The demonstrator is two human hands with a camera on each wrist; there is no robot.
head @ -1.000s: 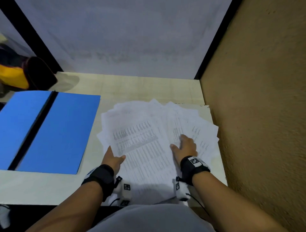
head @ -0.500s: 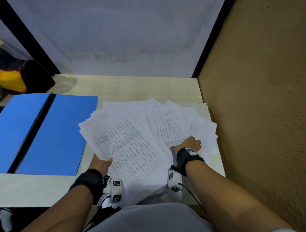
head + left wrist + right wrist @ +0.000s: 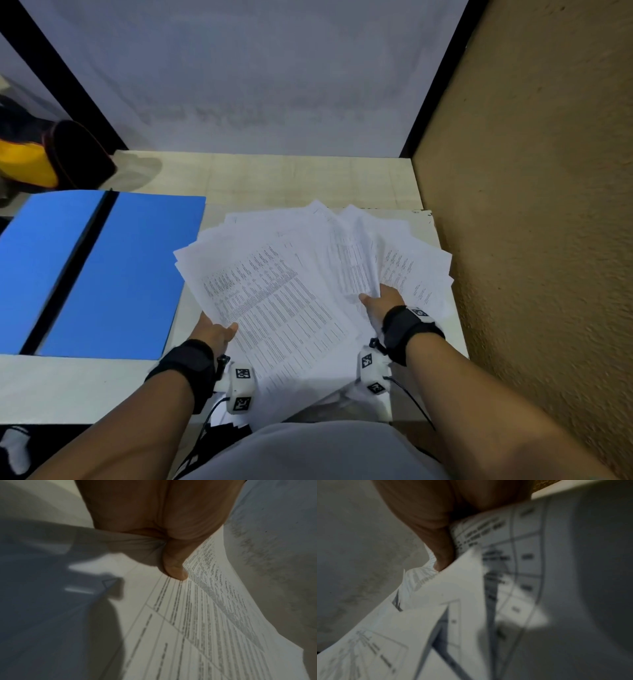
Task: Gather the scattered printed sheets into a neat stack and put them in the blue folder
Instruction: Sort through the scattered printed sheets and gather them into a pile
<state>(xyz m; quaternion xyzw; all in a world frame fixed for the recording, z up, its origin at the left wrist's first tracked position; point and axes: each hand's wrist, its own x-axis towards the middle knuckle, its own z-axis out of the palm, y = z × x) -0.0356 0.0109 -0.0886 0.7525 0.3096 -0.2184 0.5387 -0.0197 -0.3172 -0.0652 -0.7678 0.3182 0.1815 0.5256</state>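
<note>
Fanned white printed sheets (image 3: 284,298) on pale tabletop (image 3: 85,387), just R of open blue card folder (image 3: 113,274). Left hand (image 3: 214,330) pinches sheaf edge, thumb on top; right hand (image 3: 382,301) grips R bunch. Risk: loose fan, near edges overhang table → sheets slip off, crumple.

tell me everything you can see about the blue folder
The blue folder lies open and flat on the pale table, to the left of the fanned printed sheets. It shows two plain matte blue panels split by a dark strip down the middle; the left panel runs out of view. It looks like thin card or plastic. Nothing lies on it. One sheet corner comes close to its right edge; whether they touch is unclear. Neither hand touches it.
</note>
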